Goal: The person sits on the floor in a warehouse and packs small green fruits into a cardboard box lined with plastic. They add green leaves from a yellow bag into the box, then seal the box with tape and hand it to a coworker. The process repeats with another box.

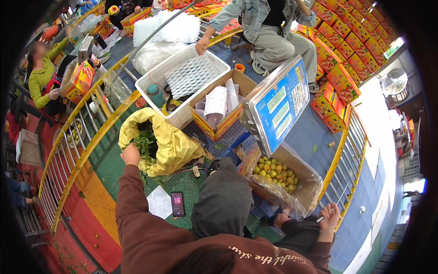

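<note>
My left hand (pixel 131 154) is at the rim of a yellow woven sack (pixel 178 144), its fingers at the green leaves (pixel 145 142) inside; the fingertips are partly hidden. My right hand (pixel 329 216) is raised at the lower right, closed round a thin pen-like stick (pixel 320 219). Between the hands, a cardboard box lined with clear plastic (pixel 303 171) holds yellow-green fruit (pixel 273 173). A blue-faced digital scale display (pixel 282 106) stands tilted over that box. A phone (pixel 177 204) and a white sheet with round outlines (pixel 160 202) lie on the green floor by my legs.
Ahead are a white plastic crate (pixel 222 70) with foam netting and a bottle, and an open carton (pixel 215 132) with paper rolls. Another person's hand (pixel 202 45) rests on the crate rim. Roller conveyors (pixel 77 137) (pixel 345 171) curve along both sides. Printed cartons (pixel 337 102) are stacked right.
</note>
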Action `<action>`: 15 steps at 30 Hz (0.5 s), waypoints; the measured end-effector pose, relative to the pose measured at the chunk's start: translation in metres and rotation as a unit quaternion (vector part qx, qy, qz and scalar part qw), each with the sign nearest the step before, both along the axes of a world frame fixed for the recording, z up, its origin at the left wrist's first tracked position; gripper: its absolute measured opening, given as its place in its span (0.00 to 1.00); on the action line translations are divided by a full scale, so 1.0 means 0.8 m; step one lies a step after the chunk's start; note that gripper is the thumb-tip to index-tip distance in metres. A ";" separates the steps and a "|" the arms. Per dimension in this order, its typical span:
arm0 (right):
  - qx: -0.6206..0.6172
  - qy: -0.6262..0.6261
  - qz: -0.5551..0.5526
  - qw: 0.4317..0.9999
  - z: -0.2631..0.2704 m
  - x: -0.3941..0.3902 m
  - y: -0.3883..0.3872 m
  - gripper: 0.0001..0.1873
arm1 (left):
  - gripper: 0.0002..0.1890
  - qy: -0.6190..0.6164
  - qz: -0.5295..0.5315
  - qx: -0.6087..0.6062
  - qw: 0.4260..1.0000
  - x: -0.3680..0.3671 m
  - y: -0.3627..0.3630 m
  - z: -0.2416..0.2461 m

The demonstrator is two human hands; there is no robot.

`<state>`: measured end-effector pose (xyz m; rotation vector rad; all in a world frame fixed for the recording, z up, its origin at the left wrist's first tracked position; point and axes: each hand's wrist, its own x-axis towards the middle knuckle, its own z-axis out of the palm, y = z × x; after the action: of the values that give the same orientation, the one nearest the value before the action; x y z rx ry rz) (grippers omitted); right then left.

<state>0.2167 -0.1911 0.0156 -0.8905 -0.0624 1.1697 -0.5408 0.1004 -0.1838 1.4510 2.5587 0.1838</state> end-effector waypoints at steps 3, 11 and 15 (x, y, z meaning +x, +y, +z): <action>-0.008 -0.002 0.000 1.000 0.001 -0.004 0.002 0.09 | 0.12 0.066 -0.059 0.011 0.996 0.006 -0.003 0.013; -0.033 -0.006 -0.018 0.999 0.006 -0.011 0.014 0.09 | 0.08 0.174 -0.172 0.084 0.966 0.045 -0.014 0.018; -0.039 -0.001 0.006 0.999 0.005 -0.014 0.019 0.09 | 0.16 0.133 -0.171 0.003 0.976 0.046 -0.006 0.005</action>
<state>0.2057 -0.1759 0.0193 -0.9614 -0.0230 1.1888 -0.5037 0.0957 -0.1796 2.0071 2.4446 -0.0577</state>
